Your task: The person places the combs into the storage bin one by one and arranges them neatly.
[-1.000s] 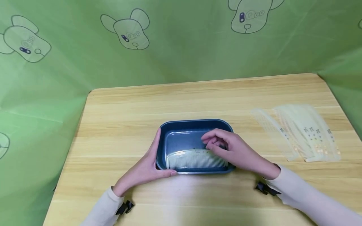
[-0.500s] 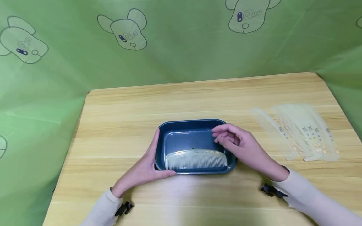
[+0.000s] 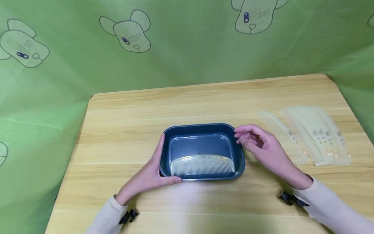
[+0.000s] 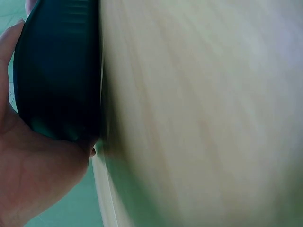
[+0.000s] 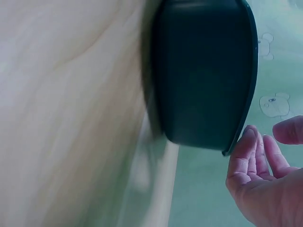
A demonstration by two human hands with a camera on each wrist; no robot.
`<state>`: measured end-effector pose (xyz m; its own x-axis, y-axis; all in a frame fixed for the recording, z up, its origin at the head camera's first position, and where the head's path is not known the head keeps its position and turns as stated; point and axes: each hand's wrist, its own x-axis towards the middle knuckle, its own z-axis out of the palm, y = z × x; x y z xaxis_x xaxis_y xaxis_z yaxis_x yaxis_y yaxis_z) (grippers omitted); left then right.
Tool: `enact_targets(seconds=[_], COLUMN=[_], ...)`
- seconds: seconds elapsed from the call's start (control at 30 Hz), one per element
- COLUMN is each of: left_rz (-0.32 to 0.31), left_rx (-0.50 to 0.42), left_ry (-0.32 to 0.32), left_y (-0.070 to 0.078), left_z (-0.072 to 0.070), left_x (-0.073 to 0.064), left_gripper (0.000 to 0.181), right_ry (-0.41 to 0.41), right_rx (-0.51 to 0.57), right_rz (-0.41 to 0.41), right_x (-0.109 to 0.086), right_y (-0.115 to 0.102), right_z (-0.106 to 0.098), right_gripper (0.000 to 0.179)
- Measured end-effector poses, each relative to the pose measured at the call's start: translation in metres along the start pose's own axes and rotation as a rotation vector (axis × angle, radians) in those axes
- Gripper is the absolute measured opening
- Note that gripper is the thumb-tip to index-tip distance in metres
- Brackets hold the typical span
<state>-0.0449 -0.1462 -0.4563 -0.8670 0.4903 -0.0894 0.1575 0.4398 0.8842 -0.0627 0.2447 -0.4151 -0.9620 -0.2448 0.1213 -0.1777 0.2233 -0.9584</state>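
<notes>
A dark blue rectangular box [image 3: 201,140] stands open-topped on the table in the head view. Along its front side lies a pale translucent comb [image 3: 203,165], teeth toward the front wall; whether others lie beneath it I cannot tell. My left hand [image 3: 144,175] grips the box's left end, thumb along the front rim and fingers up the left side; the left wrist view shows the palm against the box wall [image 4: 59,71]. My right hand [image 3: 261,146] hovers beside the right rim, fingers loosely bent, with nothing held. In the right wrist view its fingers are near the box's rim.
Several translucent combs [image 3: 309,136] with small printed marks lie fanned on the right of the wooden table [image 3: 125,130], past my right hand. A green cloth [image 3: 187,55] with printed animal heads hangs behind and along the sides.
My right hand has moved right, from above the comb in the box to outside the right rim. The left hand, the box and its comb stay in place.
</notes>
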Motion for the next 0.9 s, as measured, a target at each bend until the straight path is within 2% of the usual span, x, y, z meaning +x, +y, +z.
enact_targets(seconds=[0.27,0.5,0.9], left_rz=[-0.004,-0.022,-0.011], left_rx=[0.004,-0.005,-0.013], left_ry=[-0.001,-0.004,-0.005], left_y=[0.0,0.0,-0.001], left_z=[0.0,0.001,0.001], left_x=[-0.001,0.0,0.001], left_gripper=[0.146,0.145,0.144], right_ry=[0.032,0.091,0.165], right_rx=[-0.038,-0.084,-0.184], right_rz=[0.01,0.02,0.13], right_x=[-0.005,-0.011,-0.02], right_y=[0.007,0.013,0.027], right_z=[-0.012,-0.029,-0.05], right_gripper=[0.025,0.028,0.033])
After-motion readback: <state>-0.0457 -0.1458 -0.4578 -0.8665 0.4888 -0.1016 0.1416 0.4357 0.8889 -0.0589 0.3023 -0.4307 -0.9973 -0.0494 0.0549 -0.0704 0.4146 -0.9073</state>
